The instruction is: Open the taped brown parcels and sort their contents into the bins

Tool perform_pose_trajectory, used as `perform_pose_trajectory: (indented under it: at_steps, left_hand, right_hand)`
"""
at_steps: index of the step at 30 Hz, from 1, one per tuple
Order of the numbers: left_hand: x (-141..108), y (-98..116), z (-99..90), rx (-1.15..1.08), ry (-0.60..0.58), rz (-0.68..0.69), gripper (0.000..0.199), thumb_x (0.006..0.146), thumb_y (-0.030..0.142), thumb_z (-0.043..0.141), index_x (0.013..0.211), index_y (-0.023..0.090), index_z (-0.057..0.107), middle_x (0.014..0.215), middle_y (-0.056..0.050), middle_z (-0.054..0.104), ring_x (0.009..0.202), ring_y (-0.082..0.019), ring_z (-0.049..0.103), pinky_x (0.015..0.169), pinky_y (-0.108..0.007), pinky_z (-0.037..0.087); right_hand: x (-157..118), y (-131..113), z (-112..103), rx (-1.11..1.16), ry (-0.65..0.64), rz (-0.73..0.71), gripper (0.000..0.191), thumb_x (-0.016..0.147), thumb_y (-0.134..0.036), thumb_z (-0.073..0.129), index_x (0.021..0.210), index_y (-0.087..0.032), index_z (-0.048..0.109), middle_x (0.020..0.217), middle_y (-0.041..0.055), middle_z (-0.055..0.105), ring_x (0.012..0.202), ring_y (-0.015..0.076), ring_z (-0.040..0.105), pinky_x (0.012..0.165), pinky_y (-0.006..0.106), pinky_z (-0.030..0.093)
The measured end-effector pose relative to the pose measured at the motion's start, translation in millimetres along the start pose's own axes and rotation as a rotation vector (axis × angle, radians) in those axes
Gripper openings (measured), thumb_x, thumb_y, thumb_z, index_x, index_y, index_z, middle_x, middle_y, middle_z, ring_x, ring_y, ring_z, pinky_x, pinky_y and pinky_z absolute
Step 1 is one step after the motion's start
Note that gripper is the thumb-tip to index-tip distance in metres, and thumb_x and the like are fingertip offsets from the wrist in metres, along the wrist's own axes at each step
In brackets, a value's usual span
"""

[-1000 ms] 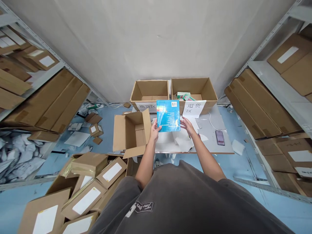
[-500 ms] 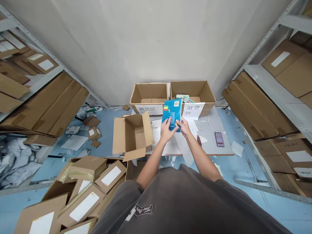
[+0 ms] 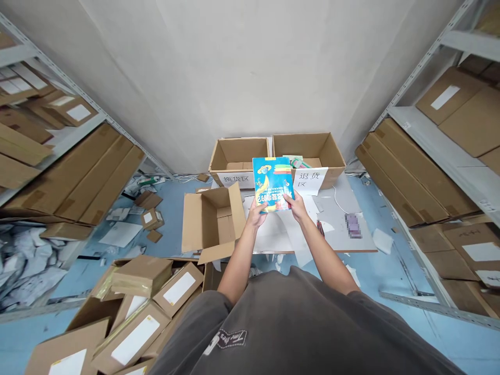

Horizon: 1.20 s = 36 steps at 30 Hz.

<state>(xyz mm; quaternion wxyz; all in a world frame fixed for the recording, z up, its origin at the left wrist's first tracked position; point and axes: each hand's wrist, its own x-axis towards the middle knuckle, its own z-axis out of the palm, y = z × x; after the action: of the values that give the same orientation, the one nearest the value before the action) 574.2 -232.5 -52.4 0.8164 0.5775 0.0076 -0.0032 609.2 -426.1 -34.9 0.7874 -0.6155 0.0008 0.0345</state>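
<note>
A blue book [image 3: 273,182] with a yellow and white cover picture is held up over the table, its title upside down to me. My left hand [image 3: 256,213] grips its lower left corner. At the lower right edge, my right hand [image 3: 297,205] closes on it with the thumb across the cover. Behind the book stand two cardboard boxes: the left box [image 3: 219,159] with a paper sign, and the right box [image 3: 332,156], also signed, with some green and white items [image 3: 297,162] inside. An open carton [image 3: 192,221] sits left of my left hand.
White paper sheets [image 3: 273,237], a red-and-black tool [image 3: 320,227] and a blurred purple item [image 3: 353,226] lie on the table [image 3: 339,242]. A big box of parcels [image 3: 140,276] stands at lower left. Shelves [image 3: 425,125] with cartons flank both sides; scraps litter the floor.
The book has been turned from its back, with the barcode, to its front cover. My hands have moved apart to its two lower sides.
</note>
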Motion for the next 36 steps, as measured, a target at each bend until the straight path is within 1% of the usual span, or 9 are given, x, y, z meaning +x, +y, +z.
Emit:
perform_pose_trajectory:
  at_steps: [4, 9, 13, 16, 20, 22, 25, 30, 36]
  left_hand:
    - [5, 4, -5.8, 0.022, 0.0, -0.008, 0.087, 0.087, 0.053, 0.086, 0.162, 0.026, 0.05, 0.148, -0.014, 0.072, 0.14, -0.033, 0.067, 0.117, -0.05, 0.056]
    - [7, 24, 5.4, 0.287, 0.271, 0.205, 0.086, 0.081, 0.051, 0.094, 0.156, 0.026, 0.06, 0.16, -0.015, 0.061, 0.148, -0.034, 0.058, 0.118, -0.044, 0.053]
    - [10, 28, 46.9, 0.266, 0.077, 0.235, 0.093, 0.077, 0.05, 0.099, 0.157, 0.026, 0.059, 0.158, -0.015, 0.061, 0.145, -0.033, 0.061, 0.112, -0.04, 0.057]
    - [17, 26, 61.5, 0.125, 0.06, 0.228, 0.083, 0.079, 0.056, 0.096, 0.148, 0.023, 0.065, 0.141, -0.014, 0.073, 0.132, -0.03, 0.069, 0.111, -0.041, 0.057]
    - [19, 25, 35.7, -0.122, 0.109, 0.133, 0.079, 0.074, 0.063, 0.096, 0.135, 0.022, 0.067, 0.134, -0.013, 0.078, 0.122, -0.031, 0.075, 0.11, -0.047, 0.059]
    - [17, 24, 17.3, -0.19, 0.079, 0.056, 0.085, 0.067, 0.059, 0.101, 0.137, 0.023, 0.066, 0.137, -0.013, 0.077, 0.126, -0.033, 0.074, 0.111, -0.05, 0.059]
    - [12, 22, 0.1, -0.228, 0.025, -0.016, 0.091, 0.063, 0.053, 0.103, 0.139, 0.022, 0.065, 0.139, -0.014, 0.077, 0.131, -0.036, 0.072, 0.114, -0.053, 0.057]
    - [12, 22, -4.2, -0.203, -0.006, -0.039, 0.095, 0.062, 0.052, 0.104, 0.143, 0.021, 0.064, 0.142, -0.015, 0.076, 0.136, -0.038, 0.07, 0.118, -0.056, 0.055]
    - [14, 35, -4.2, 0.001, -0.052, 0.065, 0.11, 0.078, 0.065, 0.092, 0.166, 0.023, 0.044, 0.159, -0.018, 0.063, 0.144, -0.039, 0.064, 0.121, -0.058, 0.053]
  right_hand:
    - [-6, -6, 3, 0.139, 0.018, -0.012, 0.065, 0.069, -0.063, 0.095, 0.114, -0.024, 0.071, 0.11, 0.0068, 0.084, 0.105, 0.031, 0.079, 0.102, 0.049, 0.064]
    - [-7, -20, 11, 0.096, 0.111, -0.151, 0.06, 0.078, -0.062, 0.091, 0.121, -0.025, 0.071, 0.118, 0.0062, 0.083, 0.11, 0.0286, 0.077, 0.105, 0.046, 0.063]
    - [-17, -20, 29, -0.101, -0.003, -0.248, 0.055, 0.086, -0.062, 0.083, 0.124, -0.024, 0.076, 0.125, 0.0092, 0.081, 0.124, 0.0317, 0.073, 0.114, 0.049, 0.057]
    - [-25, -19, 31, -0.226, -0.161, -0.346, 0.059, 0.086, -0.061, 0.084, 0.132, -0.024, 0.077, 0.143, 0.012, 0.074, 0.144, 0.0334, 0.062, 0.128, 0.051, 0.043]
    - [-17, -24, 10, -0.337, -0.024, -0.357, 0.072, 0.086, -0.065, 0.082, 0.145, -0.026, 0.071, 0.159, 0.0127, 0.064, 0.156, 0.0343, 0.05, 0.133, 0.054, 0.035]
    - [-8, -26, -2, -0.33, 0.077, -0.248, 0.08, 0.081, -0.068, 0.085, 0.146, -0.024, 0.068, 0.155, 0.0133, 0.066, 0.151, 0.0357, 0.054, 0.129, 0.055, 0.041]
    - [3, -24, -9, -0.181, 0.009, -0.036, 0.079, 0.069, -0.066, 0.093, 0.13, -0.021, 0.071, 0.131, 0.013, 0.078, 0.126, 0.0362, 0.071, 0.11, 0.052, 0.057]
    - [1, -19, -3, 0.008, 0.021, 0.04, 0.065, 0.059, -0.057, 0.099, 0.104, -0.025, 0.065, 0.098, 0.0033, 0.08, 0.09, 0.026, 0.075, 0.087, 0.04, 0.062]
    - [-5, -20, 3, 0.065, 0.077, 0.006, 0.062, 0.061, -0.054, 0.098, 0.102, -0.027, 0.06, 0.096, 0.0002, 0.078, 0.088, 0.024, 0.073, 0.085, 0.038, 0.062]
